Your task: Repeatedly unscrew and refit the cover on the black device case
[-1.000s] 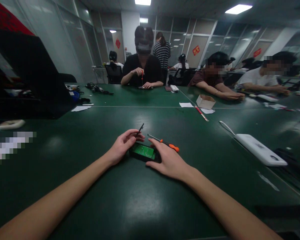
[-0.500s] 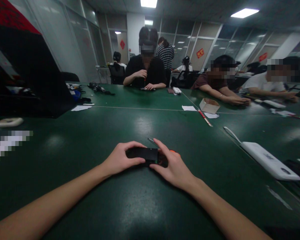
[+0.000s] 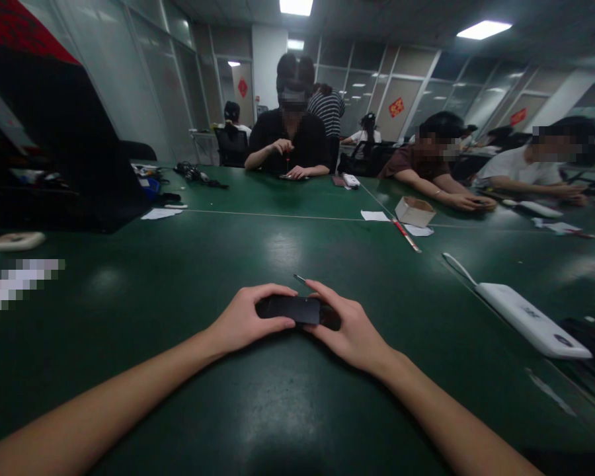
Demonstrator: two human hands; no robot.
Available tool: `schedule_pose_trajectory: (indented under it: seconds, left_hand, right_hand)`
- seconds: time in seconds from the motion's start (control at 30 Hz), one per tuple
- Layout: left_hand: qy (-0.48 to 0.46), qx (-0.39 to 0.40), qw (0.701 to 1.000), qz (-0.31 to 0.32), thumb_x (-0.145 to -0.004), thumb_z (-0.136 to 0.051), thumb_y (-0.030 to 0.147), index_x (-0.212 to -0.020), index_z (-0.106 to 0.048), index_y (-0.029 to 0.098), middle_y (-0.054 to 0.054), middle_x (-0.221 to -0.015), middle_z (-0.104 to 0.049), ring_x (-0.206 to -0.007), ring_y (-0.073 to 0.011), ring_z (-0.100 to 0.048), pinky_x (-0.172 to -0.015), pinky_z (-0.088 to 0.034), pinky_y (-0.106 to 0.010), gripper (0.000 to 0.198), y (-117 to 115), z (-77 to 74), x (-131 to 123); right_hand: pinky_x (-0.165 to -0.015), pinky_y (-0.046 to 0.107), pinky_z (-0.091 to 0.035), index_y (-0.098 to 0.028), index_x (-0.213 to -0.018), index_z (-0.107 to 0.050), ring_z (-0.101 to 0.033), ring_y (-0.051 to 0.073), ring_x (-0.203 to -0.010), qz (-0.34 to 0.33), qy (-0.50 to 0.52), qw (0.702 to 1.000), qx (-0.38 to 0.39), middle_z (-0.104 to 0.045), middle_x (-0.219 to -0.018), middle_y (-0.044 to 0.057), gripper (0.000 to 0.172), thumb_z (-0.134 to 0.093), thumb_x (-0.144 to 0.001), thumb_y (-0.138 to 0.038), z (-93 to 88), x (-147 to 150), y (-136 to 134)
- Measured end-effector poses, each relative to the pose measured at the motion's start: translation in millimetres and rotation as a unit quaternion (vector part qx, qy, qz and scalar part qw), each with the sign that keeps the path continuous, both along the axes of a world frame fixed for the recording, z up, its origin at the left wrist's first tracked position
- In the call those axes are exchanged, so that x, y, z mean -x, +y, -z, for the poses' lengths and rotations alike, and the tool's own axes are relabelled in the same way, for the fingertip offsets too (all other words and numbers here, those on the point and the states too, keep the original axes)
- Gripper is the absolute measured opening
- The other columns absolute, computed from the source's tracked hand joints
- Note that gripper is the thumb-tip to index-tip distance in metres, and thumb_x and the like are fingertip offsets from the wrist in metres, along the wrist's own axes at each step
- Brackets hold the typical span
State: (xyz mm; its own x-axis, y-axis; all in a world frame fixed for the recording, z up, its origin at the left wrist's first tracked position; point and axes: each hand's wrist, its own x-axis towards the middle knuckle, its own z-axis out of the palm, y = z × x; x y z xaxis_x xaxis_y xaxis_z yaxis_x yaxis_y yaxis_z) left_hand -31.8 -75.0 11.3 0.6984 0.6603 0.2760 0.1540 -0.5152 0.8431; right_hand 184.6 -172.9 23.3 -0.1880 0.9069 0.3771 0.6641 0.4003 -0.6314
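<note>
A small black rectangular box (image 3: 293,311) is between my two hands, low over the green table (image 3: 282,403). My left hand (image 3: 242,320) grips its left part, thumb on the near side and fingers on the far side. At the right end, my right hand (image 3: 357,334) curves round the box with thumb and fingers closed on its edges. A thin metal shaft (image 3: 299,278) sticks out beyond my right index fingertip, its other end hidden by the hand. Whether that hand touches the shaft I cannot make out.
To the right lies a white power bank (image 3: 533,320) with a cable loop. Further off are a small open carton (image 3: 415,211), a red-and-white strip (image 3: 406,236) and paper. A large dark panel (image 3: 54,145) stands at left. A person (image 3: 290,132) works across the table.
The box has tilted so more of its broad flat face shows, and it has shifted slightly right. My left hand moved with it. An orange part behind my right hand is now hidden.
</note>
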Motion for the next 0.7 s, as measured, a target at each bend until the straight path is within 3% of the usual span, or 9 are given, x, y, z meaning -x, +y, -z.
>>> schedule_pose_trajectory:
  seconds: [0.2, 0.43, 0.53, 0.63, 0.7]
  left_hand:
    - [0.007, -0.01, 1.0, -0.006, -0.073, -0.077, 0.041, -0.112, -0.068, 0.03, -0.003, -0.113, -0.07, -0.104, -0.0264, -0.064, -0.091, -0.047, -0.038, 0.042, -0.7, -2.9, -1.4]
    - [0.011, -0.02, 1.0, -0.018, -0.074, -0.075, 0.042, -0.113, -0.067, 0.028, -0.003, -0.112, -0.071, -0.103, -0.0262, -0.064, -0.09, -0.047, -0.038, 0.042, -1.8, -2.9, -2.7]
    - [0.008, -0.024, 0.999, -0.025, -0.075, -0.075, 0.041, -0.115, -0.066, 0.025, -0.005, -0.116, -0.069, -0.108, -0.0268, -0.062, -0.096, -0.045, -0.04, 0.044, -3.6, -4.7, -2.5]
    - [-0.024, 0.012, 1.0, -0.013, -0.076, -0.074, 0.039, -0.121, -0.062, 0.021, -0.008, -0.124, -0.065, -0.115, -0.0277, -0.059, -0.101, -0.043, -0.04, 0.05, -2.9, -6.1, -2.1]
    - [-0.073, 0.085, 0.994, 0.003, -0.081, -0.069, 0.043, -0.125, -0.058, 0.019, -0.011, -0.129, -0.062, -0.118, -0.0286, -0.057, -0.1, -0.044, -0.04, 0.052, -0.3, -5.0, -2.3]
  right_hand:
    - [-0.097, 0.044, -0.051, -0.025, -0.143, -0.042, -0.065, 0.026, -0.109, 0.008, -0.01, 1.0, 0.003, -0.065, -0.124, 0.01, 0.069, -0.073, -0.081, -0.024, -1.6, 0.6, -0.4]
    - [-0.086, 0.036, -0.057, -0.025, -0.136, -0.053, -0.068, 0.023, -0.102, 0.022, 0.023, 0.999, -0.004, -0.067, -0.123, 0.009, 0.059, -0.073, -0.081, -0.022, 1.4, 0.2, 1.3]
    - [-0.095, 0.04, -0.053, -0.023, -0.129, -0.059, -0.065, 0.025, -0.11, 0.018, 0.003, 0.999, -0.05, -0.067, -0.123, 0.008, 0.05, -0.073, -0.081, -0.023, 2.1, -1.0, 1.3]
    - [-0.095, 0.039, -0.052, -0.022, -0.128, -0.06, -0.064, 0.024, -0.111, 0.01, -0.004, 0.997, -0.079, -0.067, -0.122, 0.009, 0.047, -0.072, -0.083, -0.024, 0.1, -1.9, -0.1]
    - [-0.087, 0.034, -0.056, -0.022, -0.128, -0.059, -0.065, 0.022, -0.107, 0.025, 0.009, 0.996, -0.091, -0.067, -0.122, 0.009, 0.046, -0.071, -0.083, -0.024, -2.4, -2.7, -1.3]
